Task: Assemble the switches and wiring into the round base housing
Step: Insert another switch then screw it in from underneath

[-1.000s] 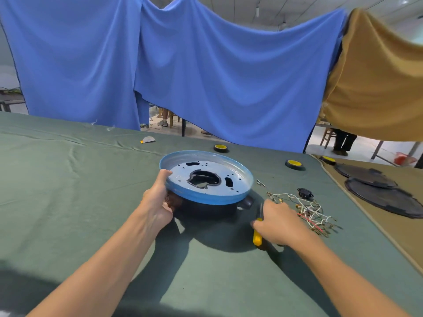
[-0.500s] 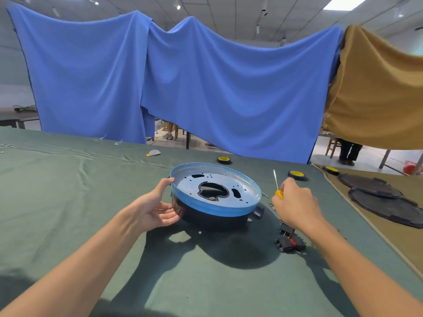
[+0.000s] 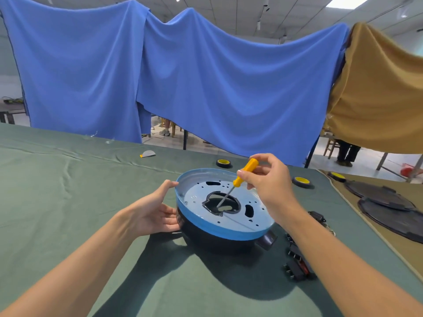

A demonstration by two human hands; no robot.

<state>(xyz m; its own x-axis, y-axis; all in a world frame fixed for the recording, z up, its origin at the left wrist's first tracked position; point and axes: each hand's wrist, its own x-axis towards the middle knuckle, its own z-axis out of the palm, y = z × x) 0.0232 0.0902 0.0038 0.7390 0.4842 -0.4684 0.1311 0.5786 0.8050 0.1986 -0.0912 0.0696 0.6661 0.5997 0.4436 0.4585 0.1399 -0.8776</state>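
Two hands are at work on one round base housing [image 3: 225, 216], which sits on the green table cloth [image 3: 68, 202] near the middle of my view, black below, blue-rimmed, its pale perforated plate facing up. My left hand [image 3: 155, 213] cups the housing's left wall, fingers pressed together along the side and thumb hooked on the rim, I judge to stop it sliding. My right hand [image 3: 267, 181] hangs over the plate, fingertips pinching the yellow handle of one screwdriver [image 3: 238, 181]; the shaft slants down into the big central opening, so I take it I am reaching for something inside, though I cannot see what the tip meets. Two dark round plates [image 3: 389, 207] lie overlapped on the tan cloth at far right. Three yellow-cored tape rolls [image 3: 301, 180] sit behind the housing. Black switches [image 3: 297, 264] lie beside my right forearm, not yet fitted; I cannot count them surely.
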